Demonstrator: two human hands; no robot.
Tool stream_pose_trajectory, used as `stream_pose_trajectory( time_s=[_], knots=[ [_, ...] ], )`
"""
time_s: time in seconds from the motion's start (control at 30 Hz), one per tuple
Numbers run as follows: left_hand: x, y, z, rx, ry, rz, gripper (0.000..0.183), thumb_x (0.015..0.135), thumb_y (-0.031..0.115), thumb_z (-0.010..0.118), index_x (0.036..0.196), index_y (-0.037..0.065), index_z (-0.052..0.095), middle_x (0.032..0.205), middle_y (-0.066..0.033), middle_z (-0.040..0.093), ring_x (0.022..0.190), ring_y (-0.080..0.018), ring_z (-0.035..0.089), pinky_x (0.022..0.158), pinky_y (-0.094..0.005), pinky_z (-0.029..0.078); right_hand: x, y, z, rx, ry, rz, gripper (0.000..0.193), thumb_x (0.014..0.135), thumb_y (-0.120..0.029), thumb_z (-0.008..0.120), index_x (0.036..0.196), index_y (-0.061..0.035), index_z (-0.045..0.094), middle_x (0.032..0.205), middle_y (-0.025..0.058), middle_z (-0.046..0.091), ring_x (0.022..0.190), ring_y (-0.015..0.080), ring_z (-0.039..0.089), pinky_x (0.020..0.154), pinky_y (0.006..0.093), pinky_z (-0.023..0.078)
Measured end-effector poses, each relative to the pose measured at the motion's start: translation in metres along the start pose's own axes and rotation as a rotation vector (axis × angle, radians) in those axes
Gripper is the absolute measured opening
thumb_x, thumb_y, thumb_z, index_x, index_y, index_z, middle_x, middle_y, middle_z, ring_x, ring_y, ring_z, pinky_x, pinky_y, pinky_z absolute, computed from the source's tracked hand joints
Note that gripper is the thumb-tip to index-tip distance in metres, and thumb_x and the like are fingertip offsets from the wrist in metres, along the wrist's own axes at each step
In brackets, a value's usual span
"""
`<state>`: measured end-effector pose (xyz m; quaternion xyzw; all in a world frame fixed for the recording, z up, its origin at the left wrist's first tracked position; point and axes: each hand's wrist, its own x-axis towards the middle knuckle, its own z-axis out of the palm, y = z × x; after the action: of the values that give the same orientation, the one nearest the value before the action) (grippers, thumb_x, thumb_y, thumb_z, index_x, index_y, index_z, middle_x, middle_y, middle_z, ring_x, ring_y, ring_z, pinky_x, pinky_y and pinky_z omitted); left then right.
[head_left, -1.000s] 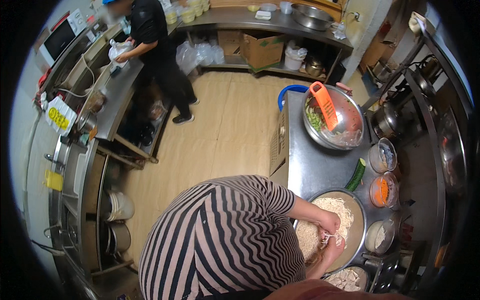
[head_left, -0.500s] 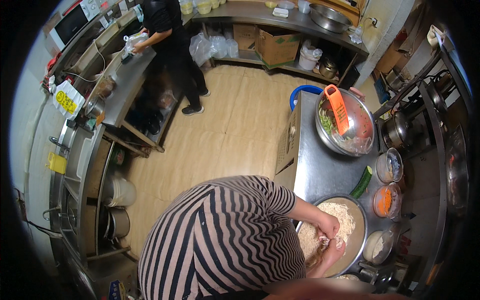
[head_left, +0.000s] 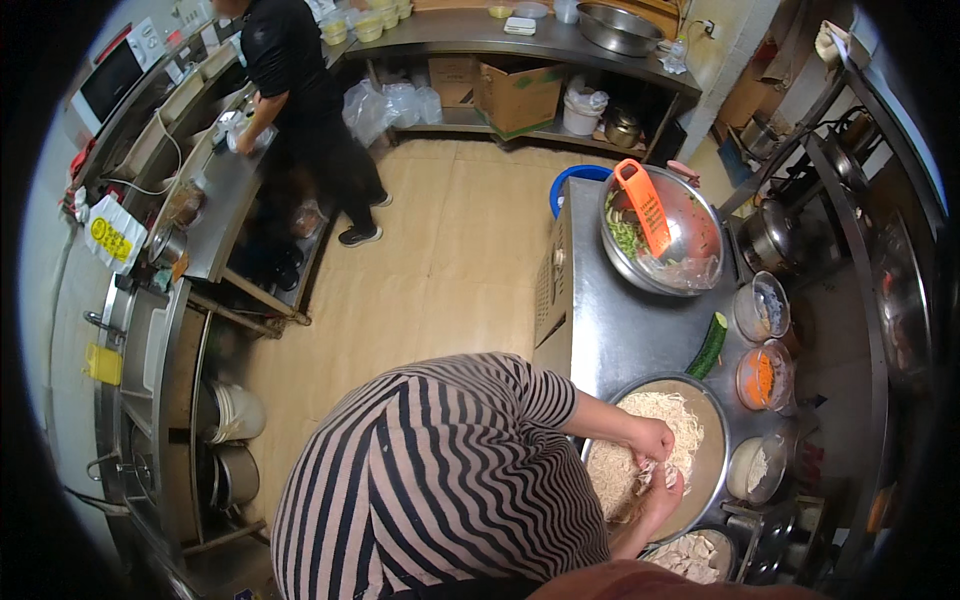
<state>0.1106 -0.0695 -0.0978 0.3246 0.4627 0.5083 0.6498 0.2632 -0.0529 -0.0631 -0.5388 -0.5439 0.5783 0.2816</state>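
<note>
My left hand [head_left: 652,440] comes out of a striped sleeve over a large metal bowl [head_left: 722,470]. My right hand [head_left: 660,495] reaches up from the lower edge to meet it. Both are closed, their fingertips pinching a small bunch of pale meat shreds [head_left: 648,468] between them. Beneath and around the hands lies a heap of pale, stringy shreds [head_left: 684,412] in the bowl. Beside it, a smaller bowl [head_left: 733,552] holds larger pale meat chunks [head_left: 688,556], partly cut off by my arm.
Beyond the bowl lie a cucumber [head_left: 709,345] and a steel bowl [head_left: 612,250] with chopped greens and an orange grater [head_left: 644,210]. Containers, one with orange shreds [head_left: 765,380], line the right side. A co-worker in black [head_left: 300,110] stands at the far-left counter.
The whole view has shifted, bringing the bowl of meat chunks further into sight. My hands stay together over the shreds. The co-worker's hands have lowered toward the counter.
</note>
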Motion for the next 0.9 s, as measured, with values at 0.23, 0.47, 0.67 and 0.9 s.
stream_pose_trajectory(
  time_s=[0.23, 0.47, 0.67, 0.9],
  knots=[
    [0.003, 0.0, 0.007, 0.152, 0.164, 0.003, 0.014, 0.067, -0.003, 0.066, 0.078, 0.001, 0.058, 0.074, -0.0074, 0.057, 0.059, -0.0155, 0.058, 0.045, -0.0298, 0.051, -0.001, 0.007, 0.002, 0.181, 0.088, 0.001, 0.037, 0.085, -0.012, 0.063, 0.117, 0.0032, 0.051, 0.101, 0.0121, 0.059, 0.085, 0.0183, 0.055, 0.072, 0.0301, 0.048],
    [0.001, -0.008, 0.013, 0.113, 0.062, 0.009, 0.018, 0.07, -0.001, 0.067, 0.085, -0.001, 0.058, 0.072, -0.0099, 0.059, 0.057, -0.0166, 0.059, 0.044, -0.0301, 0.051, 0.001, 0.01, -0.002, 0.435, -0.017, 0.105, 0.029, 0.088, -0.008, 0.057, 0.115, 0.002, 0.052, 0.107, 0.014, 0.058, 0.094, 0.021, 0.057, 0.078, 0.0312, 0.048],
    [-0.01, -0.002, 0.013, 0.105, 0.055, -0.036, 0.026, 0.072, 0.013, 0.07, 0.093, 0.0, 0.061, 0.085, -0.0106, 0.062, 0.072, -0.0174, 0.06, 0.057, -0.0297, 0.049, -0.003, 0.003, -0.001, 0.455, -0.089, 0.123, 0.034, 0.09, -0.011, 0.055, 0.121, 0.0032, 0.049, 0.109, 0.0145, 0.058, 0.095, 0.0211, 0.058, 0.079, 0.0308, 0.049],
    [0.0, -0.012, 0.005, 0.43, 0.107, 0.058, 0.024, 0.07, 0.018, 0.072, 0.086, 0.002, 0.063, 0.079, -0.0108, 0.063, 0.071, -0.0186, 0.061, 0.06, -0.032, 0.05, -0.005, 0.006, 0.008, 0.32, -0.068, 0.048, 0.029, 0.091, -0.01, 0.054, 0.117, 0.0036, 0.054, 0.108, 0.0146, 0.059, 0.094, 0.021, 0.058, 0.079, 0.0306, 0.05]
  ],
)
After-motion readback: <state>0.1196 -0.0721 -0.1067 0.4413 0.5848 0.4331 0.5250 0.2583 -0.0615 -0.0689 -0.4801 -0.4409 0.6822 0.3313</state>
